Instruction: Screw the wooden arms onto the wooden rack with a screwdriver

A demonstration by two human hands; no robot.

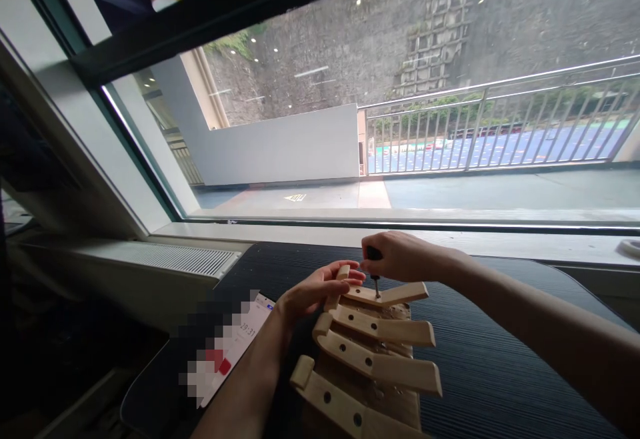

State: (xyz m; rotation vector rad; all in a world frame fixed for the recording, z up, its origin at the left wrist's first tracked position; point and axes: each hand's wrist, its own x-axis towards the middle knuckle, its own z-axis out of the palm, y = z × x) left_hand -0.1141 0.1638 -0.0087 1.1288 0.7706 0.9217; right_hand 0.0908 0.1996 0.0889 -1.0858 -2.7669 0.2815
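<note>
My right hand (397, 255) is closed around the black handle of a screwdriver (373, 253). Its metal shaft points straight down onto the farthest wooden hook (406, 292), at a screw spot I cannot see clearly. My left hand (317, 285) holds the upturned end of that same hook between thumb and fingers. Several pale wooden hooks lie side by side across a brown wooden board (345, 375). Nearer to me, a wooden hook (377, 367) shows two dark screw holes or heads; I cannot tell which.
Left of my left forearm, a phone (245, 339) showing a timer lies on the black table (480, 345), partly blurred out. A white window sill (300, 232) runs behind the table. A vented white ledge (200, 262) stands at the left.
</note>
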